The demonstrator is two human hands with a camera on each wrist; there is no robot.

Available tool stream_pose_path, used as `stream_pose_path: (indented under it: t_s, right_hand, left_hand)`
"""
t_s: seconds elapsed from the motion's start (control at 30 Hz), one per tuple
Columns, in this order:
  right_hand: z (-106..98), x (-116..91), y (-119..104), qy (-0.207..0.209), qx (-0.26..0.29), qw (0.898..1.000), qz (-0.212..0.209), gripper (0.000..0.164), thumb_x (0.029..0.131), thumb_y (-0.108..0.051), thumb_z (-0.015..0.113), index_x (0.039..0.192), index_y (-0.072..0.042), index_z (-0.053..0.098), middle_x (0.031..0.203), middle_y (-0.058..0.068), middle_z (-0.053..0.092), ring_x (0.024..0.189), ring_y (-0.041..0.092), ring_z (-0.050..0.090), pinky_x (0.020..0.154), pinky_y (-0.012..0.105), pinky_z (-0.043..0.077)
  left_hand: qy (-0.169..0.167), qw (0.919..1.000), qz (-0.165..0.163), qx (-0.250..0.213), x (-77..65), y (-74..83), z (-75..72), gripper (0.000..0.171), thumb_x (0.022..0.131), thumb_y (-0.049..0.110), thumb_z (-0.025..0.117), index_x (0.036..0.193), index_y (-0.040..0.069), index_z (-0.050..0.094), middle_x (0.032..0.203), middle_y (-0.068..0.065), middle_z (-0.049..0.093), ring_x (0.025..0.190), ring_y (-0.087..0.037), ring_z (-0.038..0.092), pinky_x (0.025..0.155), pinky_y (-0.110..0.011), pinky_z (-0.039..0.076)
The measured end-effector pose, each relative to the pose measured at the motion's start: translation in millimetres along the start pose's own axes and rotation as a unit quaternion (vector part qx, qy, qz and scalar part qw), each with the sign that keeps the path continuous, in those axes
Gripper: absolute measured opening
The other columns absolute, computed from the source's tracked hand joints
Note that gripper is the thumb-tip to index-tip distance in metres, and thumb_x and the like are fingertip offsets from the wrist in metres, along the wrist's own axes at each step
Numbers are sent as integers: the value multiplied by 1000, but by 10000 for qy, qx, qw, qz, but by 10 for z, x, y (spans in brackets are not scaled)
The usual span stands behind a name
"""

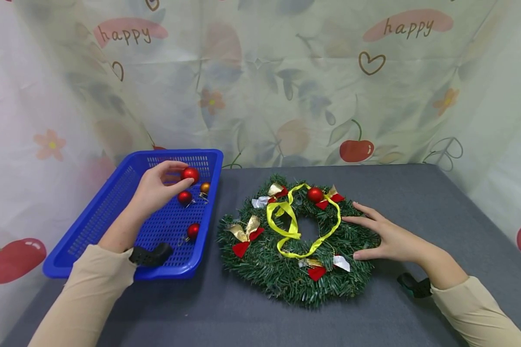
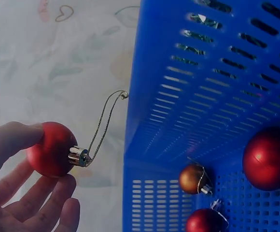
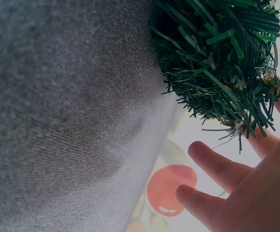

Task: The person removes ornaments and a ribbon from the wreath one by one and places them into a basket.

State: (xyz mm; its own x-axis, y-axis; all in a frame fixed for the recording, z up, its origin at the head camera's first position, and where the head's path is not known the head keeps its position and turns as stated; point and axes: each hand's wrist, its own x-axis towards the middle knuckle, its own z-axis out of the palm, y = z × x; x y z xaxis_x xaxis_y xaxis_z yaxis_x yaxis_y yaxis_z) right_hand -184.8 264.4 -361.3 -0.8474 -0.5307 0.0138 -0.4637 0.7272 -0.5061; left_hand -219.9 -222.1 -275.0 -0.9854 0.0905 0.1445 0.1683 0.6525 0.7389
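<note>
Between thumb and fingers, my left hand [image 1: 160, 185] pinches a red Christmas bauble [image 1: 191, 174] over the far part of the blue basket [image 1: 180, 273]. A gold cord loop hangs from the bauble's metal cap in the left wrist view. Under this hand lie two red baubles [image 1: 185, 198] and an orange-gold one [image 1: 205, 187]. My right hand [image 1: 392, 238] spreads its fingers at the right edge of a green Christmas wreath [image 1: 295, 284]. Yellow ribbon [image 1: 286, 212] loops over the wreath, which also bears a red bauble [image 1: 315, 194] and several red, gold and silver bows [image 1: 243, 233].
The basket's raised walls stand left of the wreath on a dark grey table [image 1: 399, 193]. A printed curtain [image 1: 260, 86] closes off the back and both sides. Each wrist wears a black strap device [image 1: 152, 254].
</note>
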Motion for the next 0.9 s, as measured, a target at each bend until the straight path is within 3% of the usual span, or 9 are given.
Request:
stream_pose_path:
  t_s: [0.47,0.73,0.9]
  right_hand:
    - [14,2,22,18,75,10000,-4,74,77,-47,72,141,-25,41,155,16,10,136,48,22,92,64,38]
    - [9,-3,7,49,53,9999,-91,74,77,-44,72,140,-22,41,154,18,11,135,49,22,91,65,37]
    - [1,-2,-6,19,65,10000,-54,73,77,-44,72,140,-22,42,154,19,11,135,50,22,91,65,38]
  left_hand:
    - [-89,9997,-67,228,10,-47,-33,50,90,30,62,130,4,48,131,-23,52,117,-41,54,94,-54,46]
    - [-578,9969,-301,450,36,-95,-37,47,91,23,61,130,1,47,132,-25,50,118,-42,53,93,-53,47]
    - [-666,9961,-300,493,52,-129,-30,45,91,21,60,129,1,47,132,-26,49,118,-43,53,94,-53,47]
